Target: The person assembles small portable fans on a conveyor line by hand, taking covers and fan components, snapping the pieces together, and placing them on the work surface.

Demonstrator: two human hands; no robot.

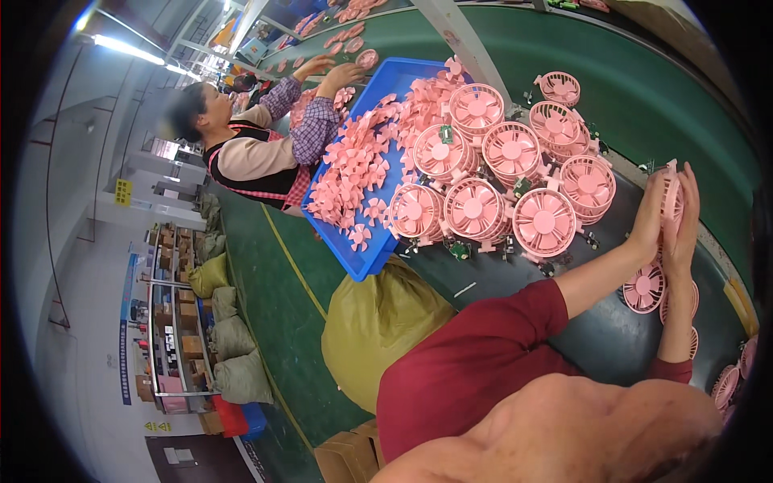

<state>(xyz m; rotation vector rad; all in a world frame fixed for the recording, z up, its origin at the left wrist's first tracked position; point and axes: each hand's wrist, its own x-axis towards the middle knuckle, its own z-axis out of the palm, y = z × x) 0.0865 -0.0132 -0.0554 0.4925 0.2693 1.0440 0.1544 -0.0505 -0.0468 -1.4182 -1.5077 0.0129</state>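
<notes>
A pink round fan housing [672,198] is upright on edge, pressed between my two hands at the right. My left hand [646,219] lies against its left side. On its other side is my right hand [684,221], with the fingers pointing upward. A small green circuit board [646,167] shows beside the fingertips of my left hand. Left of my hands stand several stacks of pink fan housings with blades [544,222], with small circuit boards and wires hanging from them. More fan housings [644,287] lie below my wrists, partly hidden by my right forearm.
A blue tray [372,259] heaped with loose pink fan blades [346,181] stands left of the stacks. Beyond it a co-worker [258,157] reaches toward pink parts. A green conveyor belt [612,105] runs along the far side. A yellow-green sack [378,322] stands below the tray.
</notes>
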